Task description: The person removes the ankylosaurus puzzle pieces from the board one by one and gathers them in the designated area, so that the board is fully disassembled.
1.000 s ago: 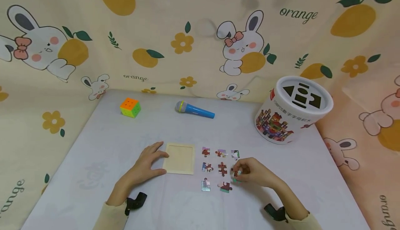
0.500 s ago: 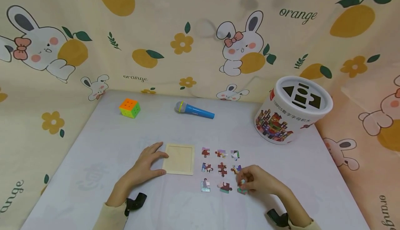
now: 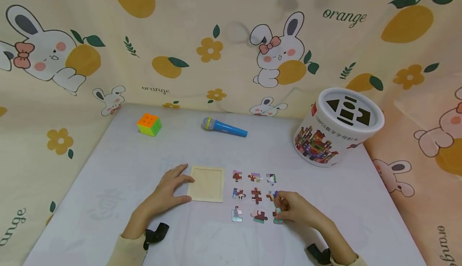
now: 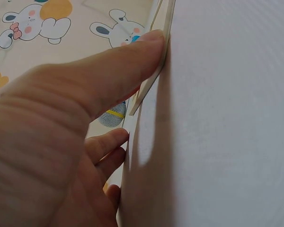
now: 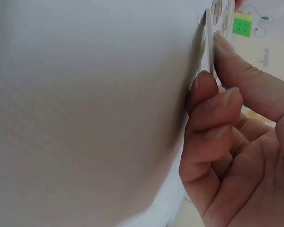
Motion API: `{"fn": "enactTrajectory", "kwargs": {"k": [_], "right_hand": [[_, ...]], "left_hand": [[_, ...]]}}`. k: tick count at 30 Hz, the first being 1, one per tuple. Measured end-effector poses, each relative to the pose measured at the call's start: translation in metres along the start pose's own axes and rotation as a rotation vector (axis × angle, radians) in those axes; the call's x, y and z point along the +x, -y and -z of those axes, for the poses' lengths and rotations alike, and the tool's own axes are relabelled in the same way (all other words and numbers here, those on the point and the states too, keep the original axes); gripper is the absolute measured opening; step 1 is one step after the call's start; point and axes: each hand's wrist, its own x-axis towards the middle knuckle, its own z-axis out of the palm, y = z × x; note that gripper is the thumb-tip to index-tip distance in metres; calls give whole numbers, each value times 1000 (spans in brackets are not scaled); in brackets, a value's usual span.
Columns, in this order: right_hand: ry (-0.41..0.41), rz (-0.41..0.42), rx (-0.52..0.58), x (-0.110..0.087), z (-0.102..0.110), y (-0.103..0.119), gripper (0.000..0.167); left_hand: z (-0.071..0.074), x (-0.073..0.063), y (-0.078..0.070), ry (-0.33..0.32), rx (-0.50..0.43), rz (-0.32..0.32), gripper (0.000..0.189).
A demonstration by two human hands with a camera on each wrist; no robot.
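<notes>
My left hand (image 3: 169, 189) rests at the left side of a pale wooden puzzle tray (image 3: 205, 200), its fingers spread and the thumb (image 4: 151, 45) touching the near corner. To the right of the tray, jigsaw pieces (image 3: 256, 195) lie in rows on the white table. My right hand (image 3: 297, 209) is at the row end nearest me on the right. Its thumb and fingers pinch a jigsaw piece (image 3: 277, 220) with green on it, partly covered by the thumb. Just beyond it, another jigsaw piece (image 3: 271, 195) is partly hidden by the index finger.
A blue toy microphone (image 3: 227, 128) lies towards the back of the table (image 3: 173, 149). A puzzle cube (image 3: 149, 125) sits at the back left. On the right stands a large white block tub (image 3: 337, 127) with shaped holes in its lid. A printed cloth hangs behind.
My right hand has brought the green-edged jigsaw piece from beside the middle row to the right end of the nearest row, then shifted it slightly left. The left hand has stayed at the tray.
</notes>
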Motion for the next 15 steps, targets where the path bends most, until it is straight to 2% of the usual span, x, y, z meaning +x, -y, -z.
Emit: {"fn": "enactTrajectory", "kwargs": {"k": [4,8,11,15], "right_hand": [[-15,6,-5,0,-2,1,28],[-33,22,-71,2,-5,6,29],[-76,22,-149,3,-5,12,24],[-181,-3,-225,4,-2,24,15]], "left_hand": [[1,-1,-3,1,7,-8,44],[1,-8,-14,12,76,-16,45],[2,-14,-29,27,155,-10,47],[7,-18,-57,17,267,0,47]]}}
